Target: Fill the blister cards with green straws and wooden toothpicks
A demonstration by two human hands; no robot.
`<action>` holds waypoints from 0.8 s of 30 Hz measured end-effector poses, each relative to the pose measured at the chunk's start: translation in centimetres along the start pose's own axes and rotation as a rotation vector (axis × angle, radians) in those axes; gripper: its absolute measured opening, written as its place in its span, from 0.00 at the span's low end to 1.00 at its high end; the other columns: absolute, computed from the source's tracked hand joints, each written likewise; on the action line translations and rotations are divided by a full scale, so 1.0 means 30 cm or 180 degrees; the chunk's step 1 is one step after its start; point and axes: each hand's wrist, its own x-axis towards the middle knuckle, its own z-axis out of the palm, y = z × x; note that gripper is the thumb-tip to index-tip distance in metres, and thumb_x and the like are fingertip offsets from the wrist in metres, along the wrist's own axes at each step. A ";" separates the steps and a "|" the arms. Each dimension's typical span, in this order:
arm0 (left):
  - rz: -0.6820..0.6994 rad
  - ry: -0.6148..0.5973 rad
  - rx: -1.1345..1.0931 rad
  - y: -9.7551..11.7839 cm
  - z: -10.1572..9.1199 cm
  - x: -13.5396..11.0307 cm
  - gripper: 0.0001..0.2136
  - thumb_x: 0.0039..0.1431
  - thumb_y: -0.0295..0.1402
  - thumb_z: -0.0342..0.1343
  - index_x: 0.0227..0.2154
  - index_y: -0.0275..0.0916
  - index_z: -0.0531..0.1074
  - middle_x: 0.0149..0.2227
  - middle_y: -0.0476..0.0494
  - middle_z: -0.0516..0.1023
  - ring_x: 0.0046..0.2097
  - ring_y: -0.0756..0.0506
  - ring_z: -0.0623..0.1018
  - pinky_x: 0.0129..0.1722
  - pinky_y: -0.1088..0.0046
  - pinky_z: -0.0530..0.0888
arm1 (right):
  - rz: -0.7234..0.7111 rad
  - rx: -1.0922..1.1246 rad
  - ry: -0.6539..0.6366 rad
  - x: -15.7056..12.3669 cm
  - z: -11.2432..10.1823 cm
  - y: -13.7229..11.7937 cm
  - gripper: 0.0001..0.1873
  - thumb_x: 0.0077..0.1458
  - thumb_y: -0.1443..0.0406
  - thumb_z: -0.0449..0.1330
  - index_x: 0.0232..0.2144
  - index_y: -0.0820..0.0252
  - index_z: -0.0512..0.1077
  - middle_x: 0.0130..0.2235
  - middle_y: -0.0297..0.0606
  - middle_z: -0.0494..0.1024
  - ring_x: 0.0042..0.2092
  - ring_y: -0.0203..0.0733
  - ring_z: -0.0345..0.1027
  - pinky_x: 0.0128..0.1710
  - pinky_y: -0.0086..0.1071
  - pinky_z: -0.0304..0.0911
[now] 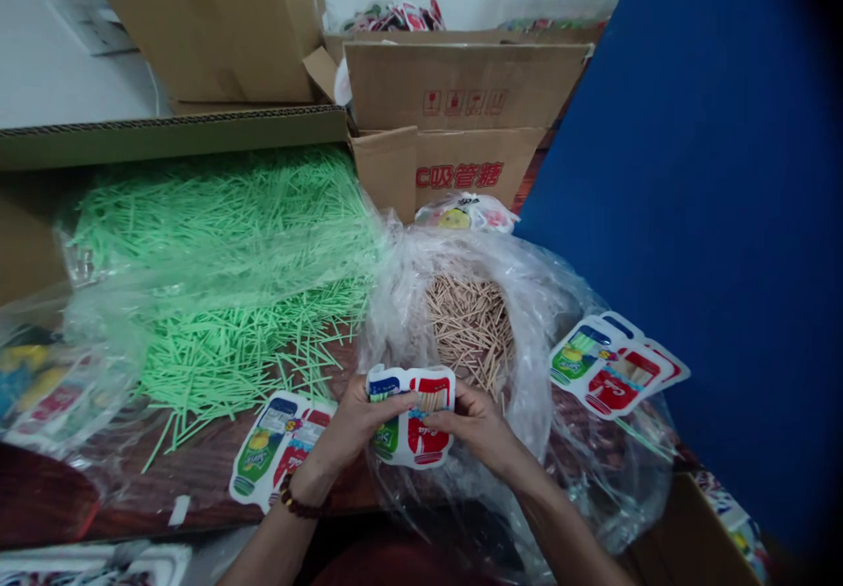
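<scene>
My left hand (361, 421) and my right hand (486, 432) both grip a bottle-shaped printed pouch (429, 447), thumbs on its front and fingers behind. Its print is green and blue on one half and red with "Cola" on the other. Green and brown sticks show through near its upper edge. Just beyond it, thin brown candy sticks (471, 318) lie in an open clear plastic bag (533, 305). Beside my left wrist, partly covered by it, is a similar pouch (260, 450) on the dark wooden table (217, 472).
Green candy sticks (230, 261) are heaped at left under clear plastic, some spilling loose. Several pouches (609, 371) are stacked at right, beside a blue panel (685, 199). Cardboard boxes (454, 85) stand behind. A white crate (98, 564) is at the lower left.
</scene>
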 end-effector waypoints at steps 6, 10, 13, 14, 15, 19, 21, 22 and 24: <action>-0.0056 0.0047 -0.0022 -0.015 -0.012 0.006 0.13 0.44 0.33 0.68 0.32 0.33 0.76 0.28 0.47 0.80 0.29 0.47 0.77 0.31 0.74 0.73 | -0.0095 -0.0117 0.0091 0.005 0.003 -0.001 0.15 0.47 0.65 0.66 0.41 0.56 0.75 0.38 0.31 0.80 0.38 0.37 0.74 0.41 0.31 0.68; 0.0047 0.0126 -0.0033 -0.004 -0.011 0.007 0.10 0.44 0.33 0.68 0.27 0.34 0.75 0.25 0.51 0.78 0.26 0.51 0.74 0.29 0.77 0.72 | -0.0058 0.0078 0.0145 0.013 0.007 -0.005 0.16 0.45 0.64 0.68 0.40 0.55 0.76 0.37 0.31 0.81 0.36 0.37 0.74 0.40 0.31 0.69; 0.0116 0.0169 0.0026 -0.004 -0.005 0.013 0.10 0.44 0.33 0.68 0.26 0.35 0.73 0.24 0.52 0.76 0.26 0.51 0.73 0.28 0.77 0.71 | -0.0091 0.0045 0.0273 0.023 0.011 0.005 0.13 0.44 0.64 0.68 0.36 0.57 0.77 0.33 0.31 0.81 0.33 0.37 0.74 0.37 0.31 0.69; 0.0143 0.0181 0.0087 -0.006 -0.003 0.016 0.10 0.45 0.34 0.68 0.27 0.35 0.73 0.24 0.52 0.76 0.26 0.51 0.73 0.29 0.77 0.72 | -0.0145 -0.0033 0.0340 0.025 0.010 0.008 0.12 0.45 0.64 0.68 0.35 0.57 0.77 0.33 0.31 0.81 0.32 0.37 0.74 0.36 0.31 0.69; 0.0191 0.0195 0.0201 -0.007 0.000 0.018 0.10 0.46 0.34 0.67 0.28 0.34 0.73 0.24 0.51 0.76 0.26 0.50 0.74 0.29 0.76 0.72 | -0.0233 -0.0140 0.0417 0.026 0.006 0.009 0.11 0.45 0.63 0.67 0.34 0.58 0.77 0.32 0.32 0.81 0.32 0.37 0.73 0.36 0.31 0.69; 0.0992 0.0191 0.1426 0.001 0.016 0.025 0.08 0.51 0.35 0.64 0.29 0.35 0.76 0.24 0.51 0.73 0.27 0.51 0.72 0.28 0.77 0.69 | -0.0741 -0.0880 0.0509 -0.010 -0.036 -0.026 0.11 0.49 0.63 0.66 0.38 0.57 0.77 0.35 0.34 0.80 0.37 0.39 0.73 0.39 0.32 0.68; 0.1788 -0.0087 0.2132 0.013 0.030 0.030 0.06 0.52 0.33 0.64 0.33 0.38 0.78 0.27 0.50 0.73 0.31 0.49 0.73 0.31 0.76 0.70 | -0.1047 -0.1285 0.0470 -0.052 -0.073 -0.061 0.10 0.52 0.63 0.64 0.39 0.56 0.77 0.37 0.35 0.80 0.40 0.40 0.73 0.43 0.32 0.67; 0.2201 -0.0266 0.2350 0.020 0.042 0.036 0.07 0.52 0.32 0.64 0.35 0.40 0.78 0.29 0.49 0.73 0.32 0.49 0.73 0.33 0.75 0.70 | -0.1205 -0.1449 0.0462 -0.077 -0.094 -0.079 0.09 0.53 0.63 0.63 0.39 0.55 0.77 0.39 0.36 0.79 0.42 0.40 0.72 0.44 0.32 0.66; 0.2831 -0.0528 0.2564 0.029 0.079 0.052 0.08 0.54 0.31 0.63 0.38 0.41 0.78 0.30 0.48 0.73 0.34 0.48 0.74 0.33 0.74 0.70 | -0.1485 -0.1750 0.0468 -0.130 -0.140 -0.110 0.09 0.57 0.63 0.60 0.39 0.53 0.78 0.40 0.37 0.79 0.44 0.41 0.72 0.45 0.32 0.66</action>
